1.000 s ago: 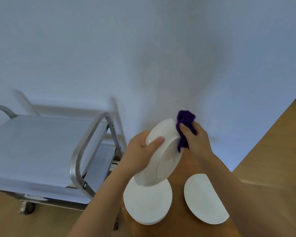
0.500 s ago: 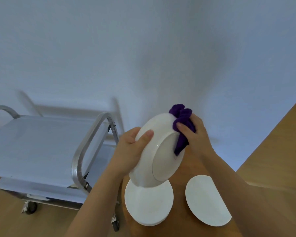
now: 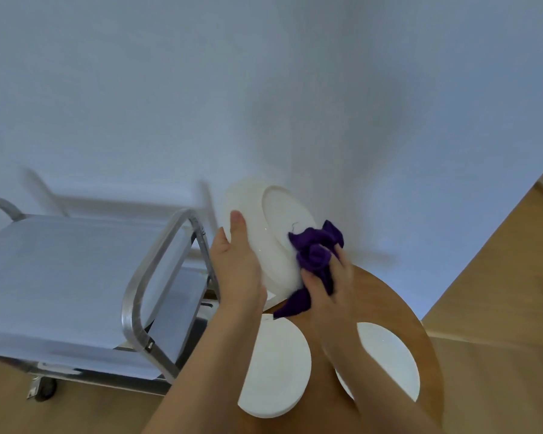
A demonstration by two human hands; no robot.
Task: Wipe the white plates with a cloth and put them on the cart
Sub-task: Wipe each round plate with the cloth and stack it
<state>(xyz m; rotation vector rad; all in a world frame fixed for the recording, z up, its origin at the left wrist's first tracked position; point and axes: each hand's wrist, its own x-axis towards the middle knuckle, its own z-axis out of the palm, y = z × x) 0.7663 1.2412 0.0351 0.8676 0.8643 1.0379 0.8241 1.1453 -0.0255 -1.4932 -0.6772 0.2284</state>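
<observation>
Cart [image 3: 76, 277]: a steel-framed trolley with pale shelves is seen at the left, just beside the table; no plates are visible on its top shelf.
Table [image 3: 386, 305]: a round wooden top is seen at lower right, carrying the waiting plates.
Stacked plates [image 3: 276, 368]: a white pile is lying flat on the table's left part, partly hidden by the left forearm.
Single plate [image 3: 389, 358]: another white plate is lying flat to the right, apart from the pile.
Held plate [image 3: 264, 233]: it is raised above the table, tilted on edge with its underside and foot ring turned toward the camera.
Left hand [image 3: 239, 270]: the plate's lower left rim is supported by it, thumb laid over the edge; the fingers behind the plate are hidden.
Right hand [image 3: 329, 286]: its fingers are curled round the cloth, which is pressed against the plate's lower right underside.
Cloth [image 3: 314, 255]: a bunched purple rag, soft and easily reshaped.
Handling: the plate is judged stiff, glazed, slippery and breakable; it is best held at the rim with the thumb on top, and set down flat on the cart.
</observation>
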